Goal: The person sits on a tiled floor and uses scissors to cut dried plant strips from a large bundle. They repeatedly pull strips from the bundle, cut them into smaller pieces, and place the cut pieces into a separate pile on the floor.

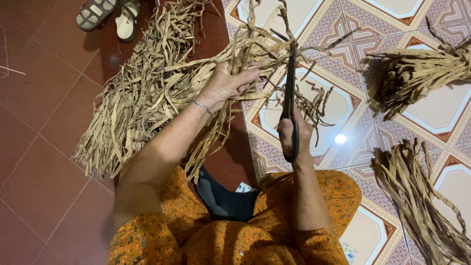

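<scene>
Red floor meets patterned tiles under you. Your left hand (226, 84) squeezes a big bunch of dry straw strips (147, 93), held out in front of your lap. Your right hand (294, 135) grips black scissors (290, 93), pointing up just beside the bunch. Two more straw bundles (417, 73) lie on the tiles, well apart. Sandals (110, 14) sit far off.

Left of left hand (226, 83): heap of dried strips (142, 93) covers floor, blocks passage.
Between hands: loose strip ends (304, 100) hang across gap.
Right of right hand (293, 135): bare patterned tile floor (343, 142), open.
Far right: two strip bundles (417, 73), well apart.
</scene>
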Tool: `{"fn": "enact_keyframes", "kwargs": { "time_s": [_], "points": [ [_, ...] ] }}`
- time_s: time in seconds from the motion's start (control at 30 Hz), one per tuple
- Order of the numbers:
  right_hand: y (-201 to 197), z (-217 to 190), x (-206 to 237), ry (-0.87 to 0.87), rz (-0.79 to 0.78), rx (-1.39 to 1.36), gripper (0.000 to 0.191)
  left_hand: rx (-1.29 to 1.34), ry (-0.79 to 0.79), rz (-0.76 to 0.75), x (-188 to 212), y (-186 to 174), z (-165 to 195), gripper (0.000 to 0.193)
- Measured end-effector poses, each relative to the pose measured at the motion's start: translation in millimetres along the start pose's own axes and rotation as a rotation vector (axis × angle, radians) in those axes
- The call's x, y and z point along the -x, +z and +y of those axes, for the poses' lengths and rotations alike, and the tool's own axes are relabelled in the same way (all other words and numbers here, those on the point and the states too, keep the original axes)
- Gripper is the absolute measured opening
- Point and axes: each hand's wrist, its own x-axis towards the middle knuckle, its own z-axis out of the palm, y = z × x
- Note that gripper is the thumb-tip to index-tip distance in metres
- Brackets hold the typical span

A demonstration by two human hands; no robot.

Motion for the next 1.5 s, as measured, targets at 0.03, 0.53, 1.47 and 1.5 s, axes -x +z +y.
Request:
{"fn": "enact_keyframes", "kwargs": {
  "time_s": [0.03, 0.53, 1.47, 1.5],
  "points": [
    [1, -2, 1, 0.045, 0.011, -0.057, 0.062, 0.038, 0.015, -0.018, 1, 1, 1, 0.035],
    [-2, -19, -11, 0.268, -0.35, -0.626, 0.104, -0.082, 0.208, 0.075, -6, -9, -11, 0.02],
    [5, -21, -2, 0.383, -0.379, -0.684, 0.09, -0.008, 0.116, 0.1, -9, -12, -19, 0.03],
    [6, -21, -3, 0.397, -0.373, -0.695, 0.09, -0.03, 0.135, 0.07, -8, -12, -21, 0.03]
  ]
}}
